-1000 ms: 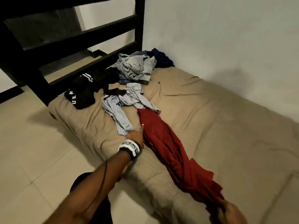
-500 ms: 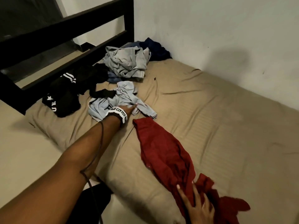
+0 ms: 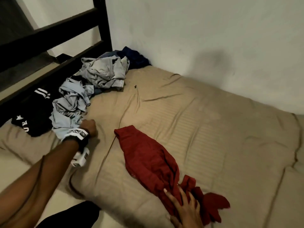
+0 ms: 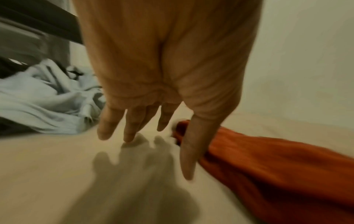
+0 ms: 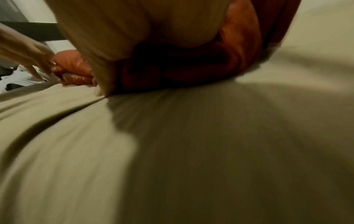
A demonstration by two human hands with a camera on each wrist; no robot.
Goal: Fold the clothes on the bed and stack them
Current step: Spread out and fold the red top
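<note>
Clothes are lying scattered across the bed (image 3: 205,129), and a long red garment (image 3: 148,155) is stretching diagonally over the tan sheet near its front edge. The right hand (image 3: 184,209) is lying on the near, bunched end of that garment, fingers (image 3: 172,197) extended across the folds; in the right wrist view the palm is pressing down on the red cloth, though I cannot tell whether this grip is actually grasping it. The left hand (image 3: 88,127) is hovering just above the sheet between the far tip of the red garment and a crumpled light blue garment (image 3: 70,109). In the left wrist view its grip is released, fingers (image 4: 107,124) spread and pointing down at the sheet, casting a shadow there, with nothing held. A white and black strap is wrapping the left wrist.

Just beyond the light blue garment, a black garment (image 3: 34,119) with white stripes and white lettering is lying at the bed's left edge. Farther back, a rumpled grey garment (image 3: 105,73) is sitting beside a dark navy garment (image 3: 133,56) tucked into the corner by the white wall (image 3: 213,38). A dark wooden bed frame (image 3: 49,46) is running along the head end behind the pile.
</note>
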